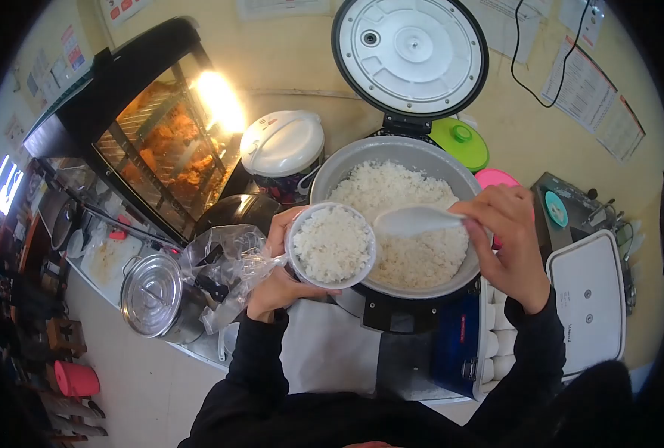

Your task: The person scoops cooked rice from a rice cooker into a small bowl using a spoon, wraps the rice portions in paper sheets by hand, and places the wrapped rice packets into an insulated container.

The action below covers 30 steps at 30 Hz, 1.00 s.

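Observation:
My left hand grips a white bowl heaped with cooked rice, at the front left of the rice cooker. My right hand is closed around the handle of a white rice paddle. The paddle's blade is over the rice in the pot, just right of the bowl; whether it touches the rice I cannot tell. The cooker's round lid stands raised behind the grey pot.
A lit glass warming cabinet with fried food stands at the back left. Near my left wrist are clear plastic bags and a lidded steel pot. A white-lidded container sits beside the cooker. White cups fill a blue box at right.

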Each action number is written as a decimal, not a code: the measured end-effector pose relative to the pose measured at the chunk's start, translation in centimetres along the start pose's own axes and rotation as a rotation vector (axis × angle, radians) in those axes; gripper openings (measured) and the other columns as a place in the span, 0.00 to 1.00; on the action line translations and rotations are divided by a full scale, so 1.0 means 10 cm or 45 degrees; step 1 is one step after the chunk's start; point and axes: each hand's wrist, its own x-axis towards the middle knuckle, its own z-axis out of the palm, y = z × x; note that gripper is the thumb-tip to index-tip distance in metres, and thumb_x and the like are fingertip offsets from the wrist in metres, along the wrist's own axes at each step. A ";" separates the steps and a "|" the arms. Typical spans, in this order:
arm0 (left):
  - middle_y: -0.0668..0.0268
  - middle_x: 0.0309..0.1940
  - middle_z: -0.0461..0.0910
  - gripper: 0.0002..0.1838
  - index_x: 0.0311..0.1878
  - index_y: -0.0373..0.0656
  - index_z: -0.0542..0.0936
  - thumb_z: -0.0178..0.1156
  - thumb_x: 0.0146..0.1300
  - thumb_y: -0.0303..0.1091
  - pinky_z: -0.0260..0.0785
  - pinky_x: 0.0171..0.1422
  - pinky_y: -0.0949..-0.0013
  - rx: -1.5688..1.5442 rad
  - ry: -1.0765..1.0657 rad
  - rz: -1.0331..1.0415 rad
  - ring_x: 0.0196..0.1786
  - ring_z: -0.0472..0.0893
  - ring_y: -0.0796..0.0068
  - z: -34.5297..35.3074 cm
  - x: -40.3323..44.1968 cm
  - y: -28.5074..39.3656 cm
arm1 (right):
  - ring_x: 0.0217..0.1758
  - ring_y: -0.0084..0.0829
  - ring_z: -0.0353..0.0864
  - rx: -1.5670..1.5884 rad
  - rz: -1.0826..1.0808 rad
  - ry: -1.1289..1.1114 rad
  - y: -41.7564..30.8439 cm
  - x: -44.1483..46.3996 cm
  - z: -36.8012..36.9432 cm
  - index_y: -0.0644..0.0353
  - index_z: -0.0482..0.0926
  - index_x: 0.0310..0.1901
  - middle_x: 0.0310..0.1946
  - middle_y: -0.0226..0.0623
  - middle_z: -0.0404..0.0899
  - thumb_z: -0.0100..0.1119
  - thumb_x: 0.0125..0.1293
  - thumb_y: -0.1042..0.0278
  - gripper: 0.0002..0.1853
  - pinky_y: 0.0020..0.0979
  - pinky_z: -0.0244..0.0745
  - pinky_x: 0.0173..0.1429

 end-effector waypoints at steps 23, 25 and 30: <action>0.66 0.64 0.69 0.63 0.67 0.46 0.67 0.89 0.19 0.33 0.59 0.76 0.61 0.023 -0.292 -0.009 0.70 0.68 0.68 0.18 -0.23 0.23 | 0.36 0.30 0.72 0.390 -0.126 -0.285 -0.40 -0.23 0.03 0.54 0.85 0.41 0.29 0.29 0.72 0.62 0.55 0.78 0.12 0.36 0.53 0.48; 0.66 0.64 0.69 0.61 0.67 0.45 0.67 0.88 0.21 0.32 0.60 0.76 0.62 -0.105 -0.291 -0.074 0.69 0.68 0.68 0.21 -0.28 0.18 | 0.36 0.30 0.72 0.406 -0.072 -0.271 -0.42 -0.29 0.05 0.55 0.85 0.40 0.28 0.30 0.72 0.61 0.55 0.78 0.11 0.36 0.54 0.47; 0.65 0.62 0.70 0.57 0.67 0.42 0.66 0.85 0.27 0.32 0.64 0.71 0.64 -0.175 -0.205 -0.197 0.66 0.70 0.70 0.43 -0.28 0.24 | 0.39 0.34 0.75 0.727 0.352 -0.306 -0.34 -0.64 0.09 0.56 0.84 0.41 0.30 0.34 0.76 0.61 0.56 0.78 0.11 0.36 0.56 0.48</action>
